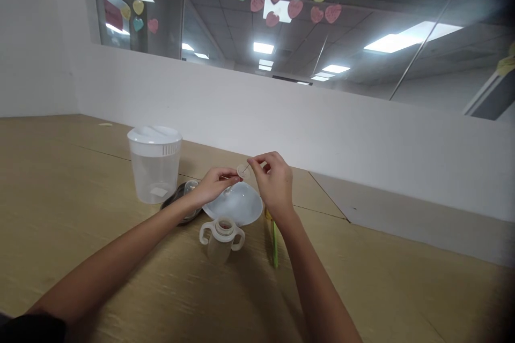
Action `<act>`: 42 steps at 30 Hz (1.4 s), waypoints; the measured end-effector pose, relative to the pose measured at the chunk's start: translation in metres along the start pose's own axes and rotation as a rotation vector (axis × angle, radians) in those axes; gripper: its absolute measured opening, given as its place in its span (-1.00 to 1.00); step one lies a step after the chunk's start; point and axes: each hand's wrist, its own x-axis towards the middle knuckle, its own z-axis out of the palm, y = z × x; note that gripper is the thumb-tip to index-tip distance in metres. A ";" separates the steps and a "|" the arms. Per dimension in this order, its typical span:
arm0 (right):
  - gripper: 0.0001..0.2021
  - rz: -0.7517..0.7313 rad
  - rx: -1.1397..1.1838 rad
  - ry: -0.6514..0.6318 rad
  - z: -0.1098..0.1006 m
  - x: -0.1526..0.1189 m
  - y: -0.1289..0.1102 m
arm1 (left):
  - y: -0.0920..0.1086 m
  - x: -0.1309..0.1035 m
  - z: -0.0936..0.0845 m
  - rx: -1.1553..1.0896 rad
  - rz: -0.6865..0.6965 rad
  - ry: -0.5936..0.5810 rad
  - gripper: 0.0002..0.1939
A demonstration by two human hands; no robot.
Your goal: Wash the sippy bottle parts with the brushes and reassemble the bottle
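Note:
My left hand (219,183) pinches the edge of a small clear round piece (243,171), perhaps a bottle nipple, and holds it over a whitish translucent bowl (241,204). My right hand (274,179) has thumb and forefinger closed on a thin stick-like thing (247,167) whose tip meets the clear piece; its kind is too small to tell. Below the bowl stands a baby bottle (222,238), upright and uncapped, with two white handles. Beside my right wrist lies a long green-handled tool (275,244) with a yellow part, partly hidden by the wrist.
A lidded translucent plastic bucket (155,166) stands at the left. Between it and the bowl, a dark dish (171,201) bears a clear dome-shaped cap (190,186), partly behind my left forearm. A white wall (341,139) with a window above bounds the wooden table (100,214) at the back.

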 end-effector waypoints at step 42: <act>-0.83 0.479 -0.017 -0.321 0.026 0.002 0.094 | -0.063 0.006 -0.012 0.616 0.175 -0.360 -0.76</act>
